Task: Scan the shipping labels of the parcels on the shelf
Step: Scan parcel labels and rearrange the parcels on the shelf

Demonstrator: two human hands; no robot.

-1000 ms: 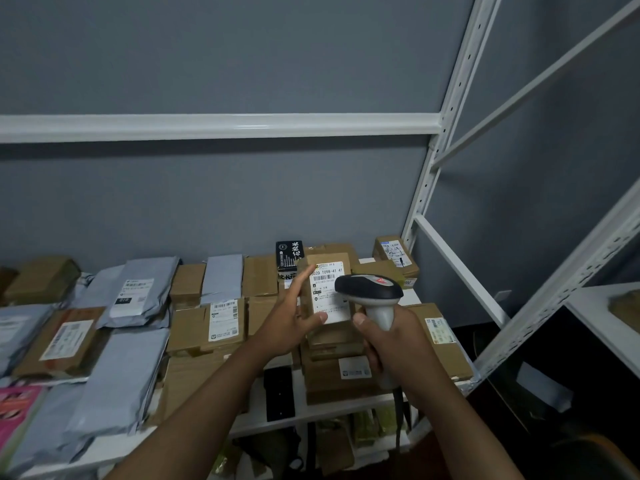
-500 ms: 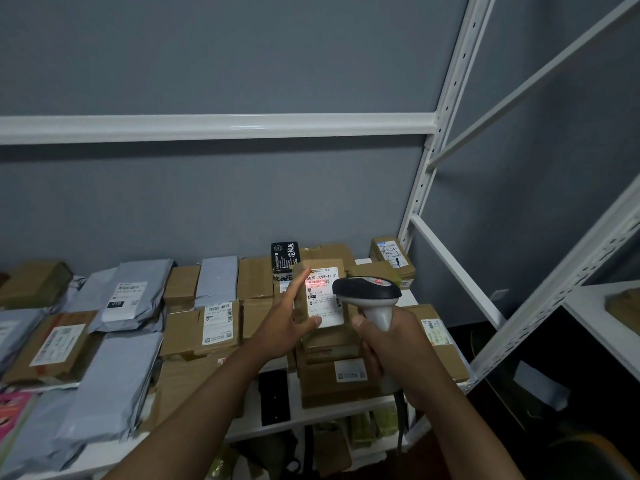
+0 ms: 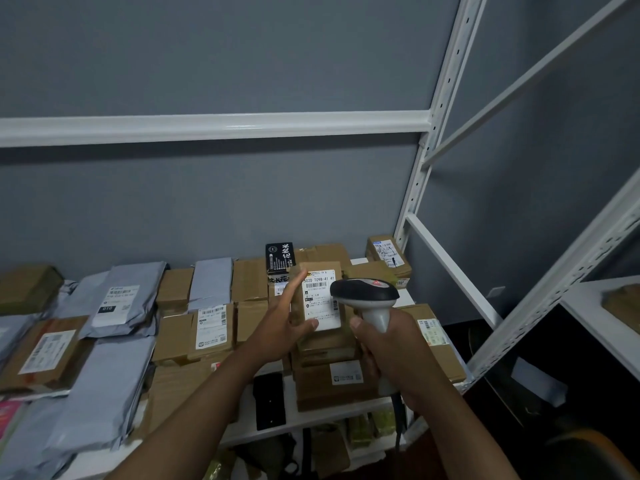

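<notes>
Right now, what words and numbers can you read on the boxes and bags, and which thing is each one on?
"502D T098-41 41" and "TY S": white label on the brown parcel the left hand props up.
"010": black patch on the grey mailer bag.
"002": tag behind the scanner, gripped by the right hand.
Black box: large white characters, not Latin letters.
Every other label's print: too small or blurred.

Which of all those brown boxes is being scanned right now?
The small brown box propped upright by the left hand, its white label facing the scanner in the right hand. The other boxes lie flat on the shelf.
</notes>
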